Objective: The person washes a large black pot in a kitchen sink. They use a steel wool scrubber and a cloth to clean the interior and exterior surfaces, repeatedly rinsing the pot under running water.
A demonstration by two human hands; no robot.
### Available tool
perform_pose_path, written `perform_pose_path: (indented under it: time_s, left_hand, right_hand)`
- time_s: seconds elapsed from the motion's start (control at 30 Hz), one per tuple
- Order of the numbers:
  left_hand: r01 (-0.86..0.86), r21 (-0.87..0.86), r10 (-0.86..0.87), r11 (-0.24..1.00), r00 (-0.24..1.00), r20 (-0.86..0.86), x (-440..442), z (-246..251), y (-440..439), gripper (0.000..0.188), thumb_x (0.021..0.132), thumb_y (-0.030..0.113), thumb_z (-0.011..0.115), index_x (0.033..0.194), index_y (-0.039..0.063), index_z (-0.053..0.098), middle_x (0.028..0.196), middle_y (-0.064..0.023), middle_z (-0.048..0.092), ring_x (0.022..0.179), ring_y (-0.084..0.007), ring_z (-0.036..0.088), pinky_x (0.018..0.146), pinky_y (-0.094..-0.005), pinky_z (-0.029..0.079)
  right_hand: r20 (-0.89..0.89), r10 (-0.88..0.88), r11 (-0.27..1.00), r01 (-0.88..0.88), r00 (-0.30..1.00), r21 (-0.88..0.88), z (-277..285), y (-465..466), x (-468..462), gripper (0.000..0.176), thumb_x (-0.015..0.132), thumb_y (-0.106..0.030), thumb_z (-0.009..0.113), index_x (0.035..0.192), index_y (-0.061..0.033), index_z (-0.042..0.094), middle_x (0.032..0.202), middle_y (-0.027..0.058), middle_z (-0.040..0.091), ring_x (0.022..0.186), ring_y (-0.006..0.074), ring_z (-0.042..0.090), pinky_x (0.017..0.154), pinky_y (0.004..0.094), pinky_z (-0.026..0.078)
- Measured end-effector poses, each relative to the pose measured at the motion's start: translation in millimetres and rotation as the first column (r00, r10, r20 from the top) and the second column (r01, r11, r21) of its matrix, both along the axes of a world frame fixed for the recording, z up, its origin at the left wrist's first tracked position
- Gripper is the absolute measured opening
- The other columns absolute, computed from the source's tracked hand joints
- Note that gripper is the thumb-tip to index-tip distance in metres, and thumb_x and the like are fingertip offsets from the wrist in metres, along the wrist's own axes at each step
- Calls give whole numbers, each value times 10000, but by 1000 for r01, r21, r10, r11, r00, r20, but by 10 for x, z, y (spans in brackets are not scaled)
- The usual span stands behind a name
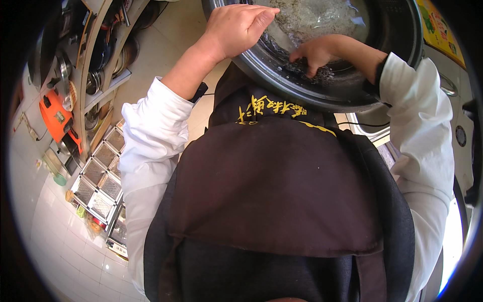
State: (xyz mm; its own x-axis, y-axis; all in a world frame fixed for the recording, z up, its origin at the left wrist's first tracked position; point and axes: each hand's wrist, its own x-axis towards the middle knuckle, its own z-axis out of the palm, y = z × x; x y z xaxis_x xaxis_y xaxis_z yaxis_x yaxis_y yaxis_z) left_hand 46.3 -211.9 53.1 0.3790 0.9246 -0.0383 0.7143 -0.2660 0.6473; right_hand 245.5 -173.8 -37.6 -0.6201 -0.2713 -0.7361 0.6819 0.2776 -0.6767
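A large round dark metal pan (pixel 279 81) is before me at the top of the view, its inside wet and marked with brown stains and suds. My left hand (pixel 241 28) lies over the pan's left rim, thumb beside the fingers; the underside of its fingers is hidden. Inside the near part of the pan, my right hand (pixel 320 53) has its fingers bent down onto a dark, sudsy scrubber (pixel 325 76), which looks like wire wool. The scrubber touches the pan's inner wall.
Shelves (pixel 109 88) with pots and pans stand to the left, near an orange container (pixel 54 113) and a rack of metal-framed trays (pixel 102 170). A yellow printed sheet (pixel 439 32) is at the upper right. Beneath the pan's right side shows a metal sink (pixel 371 120).
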Motion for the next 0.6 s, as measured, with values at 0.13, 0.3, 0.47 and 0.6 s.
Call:
perform_pose_path:
  time_s: [0.13, 0.3, 0.47, 0.6]
  left_hand:
    - [12, 29, -13, 1000, 999, 33, 31, 31, 11, 422, 955, 329, 390, 1080, 4, 628, 1061, -190, 637, 997, -349, 603, 868, -398, 474]
    - [-84, -134, 106, 987, 981, 164, -28, 33, 10, 499, 979, 368, 324, 1183, -23, 557, 1167, -204, 590, 1105, -326, 551, 942, -365, 420]
    - [-163, -508, 317, 846, 919, 233, -20, -37, 63, 606, 997, 438, 239, 1201, -47, 540, 1187, -201, 586, 1150, -268, 532, 981, -315, 382]
    - [-183, -734, 397, 654, 909, 127, 22, -17, 157, 656, 988, 476, 240, 1179, -71, 547, 1169, -193, 598, 1125, -244, 544, 981, -291, 378]
  right_hand:
    - [67, -446, 874, 451, 892, -182, 230, 15, -118, 719, 767, -106, 670, 1407, -98, 344, 1362, 167, 432, 1207, 285, 442, 959, 457, 382]
    - [-120, -686, 711, 626, 717, -320, 381, 30, -381, 690, 779, -99, 659, 1394, -89, 348, 1303, 138, 487, 1187, 242, 460, 992, 392, 361]
    - [-364, -340, 940, 328, 867, -95, 434, -118, 178, 622, 701, 6, 666, 1273, -99, 447, 1188, 100, 543, 1093, 218, 504, 942, 349, 397]
    - [-194, -76, 995, 87, 978, 51, 476, -138, 373, 681, 684, -7, 671, 1308, -128, 427, 1200, 143, 551, 1139, 265, 506, 938, 371, 402]
